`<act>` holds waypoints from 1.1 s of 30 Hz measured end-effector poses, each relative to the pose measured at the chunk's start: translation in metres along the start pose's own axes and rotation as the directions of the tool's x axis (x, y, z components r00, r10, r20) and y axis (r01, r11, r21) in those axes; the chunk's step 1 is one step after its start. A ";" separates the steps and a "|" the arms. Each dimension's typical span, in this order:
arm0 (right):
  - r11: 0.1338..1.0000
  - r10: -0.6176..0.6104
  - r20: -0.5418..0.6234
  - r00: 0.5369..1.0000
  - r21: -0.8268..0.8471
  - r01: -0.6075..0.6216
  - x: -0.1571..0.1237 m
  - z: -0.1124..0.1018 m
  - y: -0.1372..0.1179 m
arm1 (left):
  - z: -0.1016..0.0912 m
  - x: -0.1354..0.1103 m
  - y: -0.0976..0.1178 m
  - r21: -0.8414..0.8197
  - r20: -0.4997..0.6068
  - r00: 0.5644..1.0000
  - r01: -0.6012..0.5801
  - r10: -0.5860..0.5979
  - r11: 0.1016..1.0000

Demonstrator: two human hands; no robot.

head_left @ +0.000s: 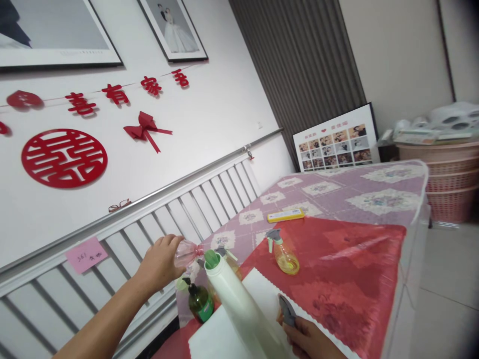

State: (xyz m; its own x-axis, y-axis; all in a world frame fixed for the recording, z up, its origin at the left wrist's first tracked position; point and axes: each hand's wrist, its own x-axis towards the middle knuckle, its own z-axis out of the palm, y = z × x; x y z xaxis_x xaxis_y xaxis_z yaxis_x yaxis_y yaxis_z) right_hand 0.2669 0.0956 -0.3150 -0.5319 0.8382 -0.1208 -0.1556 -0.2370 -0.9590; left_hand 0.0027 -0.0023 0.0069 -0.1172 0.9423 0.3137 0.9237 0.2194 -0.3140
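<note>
Closest to the camera, at the bottom centre of the frame, your right hand (309, 339) is closed around the lower part of a white bottle (239, 304). You hold it tilted toward the upper left, so its green funnel-like mouth (211, 259) meets the neck of a small clear bottle (186, 253). Your left hand (159, 264) grasps this clear bottle on its side, neck pointing right and touching the green mouth; it seems you align the two openings. A grey piece (287, 309) stands up just above your right hand; I cannot tell what it belongs to.

Below the two necks stands a dark green pump bottle (200, 301), very near, so there is little room downward. To the right, a yellow spray bottle (286, 254) stands apart on the red cloth (348, 269). Further up lies a yellow flat box (286, 215). The table edge (406, 259) falls away at the right, with open floor beyond.
</note>
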 end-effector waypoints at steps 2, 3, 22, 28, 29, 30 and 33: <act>1.000 -0.004 0.002 1.000 -0.005 0.004 0.001 0.000 0.001 | -0.001 0.000 0.000 0.004 0.000 1.000 0.000 0.000 1.000; 1.000 -0.003 0.002 1.000 -0.005 0.003 0.001 0.000 0.002 | -0.001 0.000 0.000 0.005 0.002 1.000 0.003 -0.003 1.000; 1.000 -0.004 0.008 1.000 -0.017 0.004 0.004 0.000 0.007 | -0.007 -0.003 -0.002 0.001 0.018 1.000 0.007 -0.007 1.000; 0.999 0.029 -0.001 1.000 -0.022 -0.029 0.002 0.001 0.003 | -0.008 -0.002 -0.003 0.014 0.013 1.000 0.012 -0.013 1.000; 0.999 0.029 0.000 1.000 -0.023 -0.029 0.002 0.001 0.003 | -0.008 -0.002 -0.003 0.016 0.012 1.000 0.013 -0.013 1.000; 0.999 0.025 0.004 1.000 -0.023 -0.025 0.002 0.001 0.002 | -0.007 -0.002 -0.003 0.017 0.010 1.000 0.013 -0.013 1.000; 1.000 0.010 0.015 1.000 -0.019 -0.010 0.003 0.000 0.003 | -0.007 -0.002 -0.003 0.016 0.009 1.000 0.006 -0.007 1.000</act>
State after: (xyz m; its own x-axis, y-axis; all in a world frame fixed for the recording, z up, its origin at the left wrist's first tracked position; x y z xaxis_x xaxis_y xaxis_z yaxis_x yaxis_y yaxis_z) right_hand 0.2645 0.0969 -0.3185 -0.5460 0.8281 -0.1268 -0.1349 -0.2363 -0.9623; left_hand 0.0032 -0.0069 0.0134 -0.1266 0.9431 0.3073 0.9171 0.2294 -0.3261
